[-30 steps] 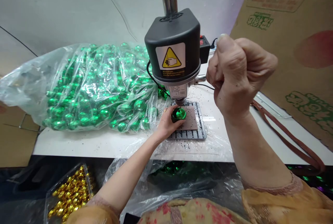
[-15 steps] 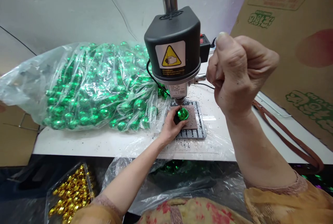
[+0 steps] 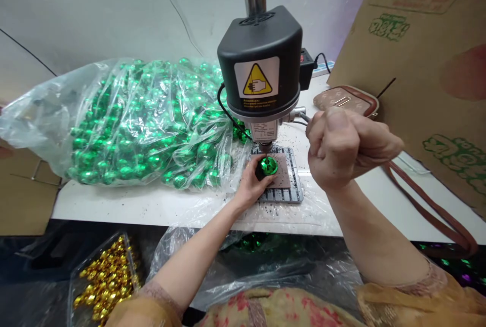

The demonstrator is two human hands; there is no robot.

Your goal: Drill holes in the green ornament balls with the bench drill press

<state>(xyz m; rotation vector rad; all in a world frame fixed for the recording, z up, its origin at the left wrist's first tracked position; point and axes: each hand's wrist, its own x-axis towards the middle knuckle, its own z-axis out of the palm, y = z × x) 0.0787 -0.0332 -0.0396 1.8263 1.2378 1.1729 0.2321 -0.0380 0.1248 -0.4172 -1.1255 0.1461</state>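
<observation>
Green ball (image 3: 269, 166), faceted and shiny, is what I have in my left grip (image 3: 251, 184), my thumb and fingers pinching it from its nine o'clock side. It rests on a brown pad (image 3: 282, 180), which lies on the slotted metal plate (image 3: 296, 185) of the drill press (image 3: 261, 38). The chuck (image 3: 266, 146) is just above the ball at twelve o'clock, with the thin bit pointing down at its top; whether the tip has gone in is too small for me to tell. At three o'clock from the ball, my right grip (image 3: 336, 150) is curled into a fist on the side lever (image 3: 298, 113), whose end is hidden inside my fingers.

Dark specks lie scattered over the plate and the white bench (image 3: 114, 208). Between nine and ten o'clock lies a big clear bag (image 3: 41, 109) full of similar green balls (image 3: 125, 170). Toward eight o'clock, below the bench edge, a clear tray (image 3: 72, 286) holds small golden balls (image 3: 106, 281). At two o'clock sits a tan purse (image 3: 345, 100), and beyond it stands a cardboard box (image 3: 413, 89).
</observation>
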